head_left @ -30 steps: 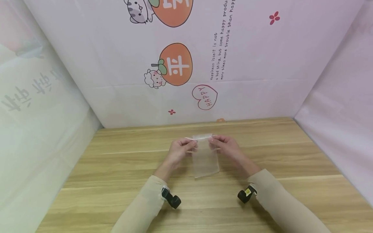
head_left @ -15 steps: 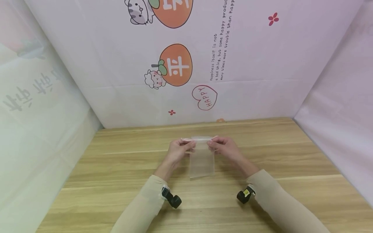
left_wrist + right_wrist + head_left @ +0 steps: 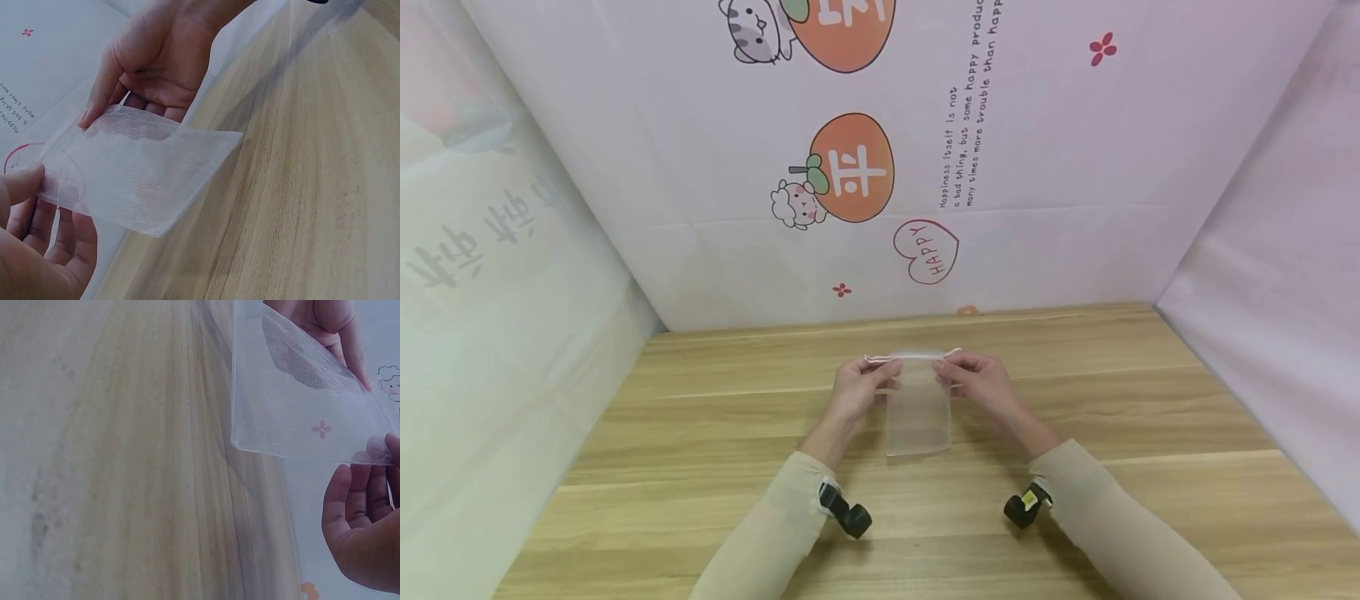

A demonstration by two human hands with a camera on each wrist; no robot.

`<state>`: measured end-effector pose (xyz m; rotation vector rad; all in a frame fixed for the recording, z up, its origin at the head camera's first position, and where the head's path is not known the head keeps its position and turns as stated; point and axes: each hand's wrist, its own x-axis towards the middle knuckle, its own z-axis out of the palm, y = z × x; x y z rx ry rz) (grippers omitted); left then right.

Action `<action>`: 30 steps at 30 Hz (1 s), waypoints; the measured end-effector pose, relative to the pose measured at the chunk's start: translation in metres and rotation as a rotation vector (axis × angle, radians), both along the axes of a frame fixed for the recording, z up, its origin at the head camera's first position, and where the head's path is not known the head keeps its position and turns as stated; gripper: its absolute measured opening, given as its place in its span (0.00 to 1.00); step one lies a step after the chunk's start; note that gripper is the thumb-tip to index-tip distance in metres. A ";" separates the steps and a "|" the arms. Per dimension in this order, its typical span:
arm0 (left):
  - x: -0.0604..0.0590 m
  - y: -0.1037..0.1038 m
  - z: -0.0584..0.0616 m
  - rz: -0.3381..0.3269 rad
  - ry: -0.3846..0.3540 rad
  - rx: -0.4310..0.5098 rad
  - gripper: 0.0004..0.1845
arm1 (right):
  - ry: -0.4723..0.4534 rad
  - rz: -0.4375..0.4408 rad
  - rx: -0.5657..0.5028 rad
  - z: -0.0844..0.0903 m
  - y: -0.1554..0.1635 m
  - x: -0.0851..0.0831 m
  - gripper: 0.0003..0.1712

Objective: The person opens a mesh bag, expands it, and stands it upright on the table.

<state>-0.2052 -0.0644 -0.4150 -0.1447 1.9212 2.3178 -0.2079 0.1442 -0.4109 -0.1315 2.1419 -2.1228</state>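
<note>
A sheer white mesh drawstring pouch (image 3: 920, 419) hangs flat between my two hands above the table. My left hand (image 3: 853, 392) pinches its upper left edge between thumb and fingers, and my right hand (image 3: 987, 386) pinches the upper right edge. White cord ends stick out past both hands at the top. In the left wrist view the pouch (image 3: 150, 169) looks thin and see-through, its bottom corners free. No contents show through the pouch (image 3: 294, 419) in the right wrist view; only the fingers and a printed flower behind it are visible.
The wood-grain table (image 3: 737, 483) extends around both arms. A white printed cloth (image 3: 1045, 233) rises behind it, with further white cloths at the left and right sides. A small black camera sits on each wrist.
The pouch has shifted slightly left and hangs straighter. The strip above its cord looks lower than before. Both hands keep their pinch and have barely moved.
</note>
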 end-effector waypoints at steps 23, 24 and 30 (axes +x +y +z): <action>0.001 0.004 -0.001 0.015 0.028 0.043 0.04 | 0.003 -0.017 -0.034 -0.002 -0.001 0.002 0.14; 0.001 0.004 -0.001 0.010 0.030 0.041 0.05 | 0.001 -0.018 -0.034 -0.002 -0.001 0.002 0.14; 0.000 -0.004 -0.002 -0.035 0.020 0.007 0.13 | -0.016 -0.038 -0.038 -0.003 0.002 0.001 0.10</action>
